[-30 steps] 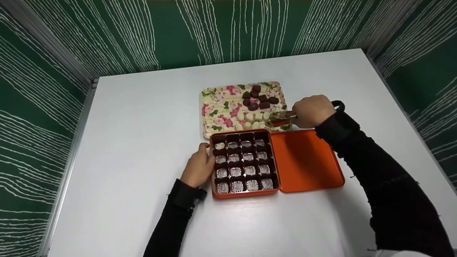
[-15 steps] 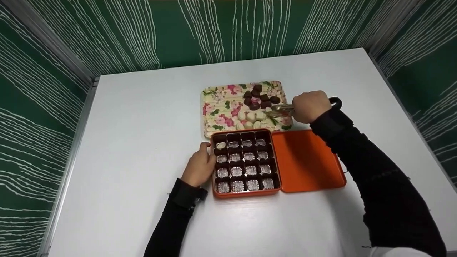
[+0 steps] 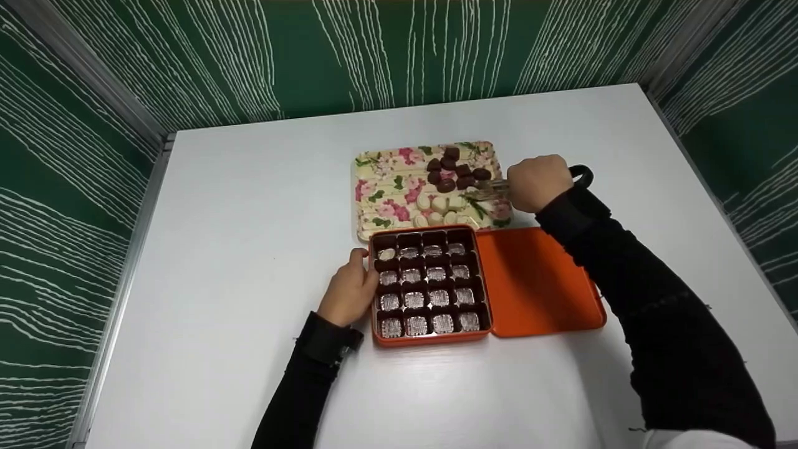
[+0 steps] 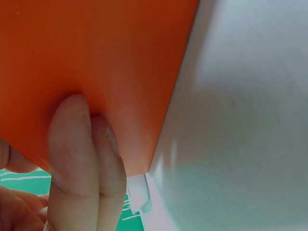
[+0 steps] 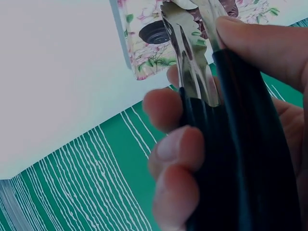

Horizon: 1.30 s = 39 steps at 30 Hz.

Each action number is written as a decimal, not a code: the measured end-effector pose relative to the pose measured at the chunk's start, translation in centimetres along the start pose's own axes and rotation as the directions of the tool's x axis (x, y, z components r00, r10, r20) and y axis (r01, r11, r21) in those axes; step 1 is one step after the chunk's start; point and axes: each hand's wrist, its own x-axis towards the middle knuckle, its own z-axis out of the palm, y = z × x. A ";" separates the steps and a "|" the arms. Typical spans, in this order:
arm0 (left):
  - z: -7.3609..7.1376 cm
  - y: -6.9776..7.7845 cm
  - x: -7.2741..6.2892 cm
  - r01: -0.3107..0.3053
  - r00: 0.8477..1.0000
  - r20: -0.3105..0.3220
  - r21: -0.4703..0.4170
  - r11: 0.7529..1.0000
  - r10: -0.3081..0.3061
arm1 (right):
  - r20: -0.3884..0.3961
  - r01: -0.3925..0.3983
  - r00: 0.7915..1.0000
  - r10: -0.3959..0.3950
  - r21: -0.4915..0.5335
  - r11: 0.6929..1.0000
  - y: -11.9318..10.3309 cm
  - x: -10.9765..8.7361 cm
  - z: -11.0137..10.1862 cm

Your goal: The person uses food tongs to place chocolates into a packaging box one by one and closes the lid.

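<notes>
My left hand [image 3: 349,289] holds the left side of an orange tin box [image 3: 432,340]. In the left wrist view two fingers [image 4: 72,144] press on its orange side wall. A dark brown divided insert lines the box, and one white chocolate [image 3: 386,254] sits in its far left compartment. My right hand [image 3: 540,183] grips metal tongs [image 3: 492,189] with dark handles, over the right part of a floral tray [image 3: 374,206]. At the tong tips in the right wrist view shows a white chocolate [image 5: 185,4]. Brown chocolates [image 3: 446,185] and white chocolates [image 3: 439,204] lie on the tray.
An orange lid [image 3: 542,287] lies flat against the box's right side, under my right forearm. The tray stands directly behind the box on a white table [image 3: 249,206]. Green walls [image 3: 312,56] with white lines rise beyond the table's edges.
My right hand has shifted slightly away and left with the tongs. The white chocolate at the right end of its row no longer lies there. My left hand stays at the box.
</notes>
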 end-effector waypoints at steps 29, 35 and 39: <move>-0.2 0.2 0.0 0.011 1.000 0.000 -0.002 1.000 -0.011 | -0.143 0.341 0.928 -0.345 -0.057 0.939 -6.9 -2.9 -7.0; -0.1 0.3 0.1 0.031 0.999 0.010 -0.007 0.999 -0.031 | -0.151 0.400 0.890 -0.429 -0.193 0.896 -9.4 -2.9 -6.8; 0.0 0.3 0.1 0.032 0.999 0.010 -0.004 0.999 -0.032 | -0.138 0.386 0.888 -0.438 -0.292 0.875 -10.5 -2.8 -6.7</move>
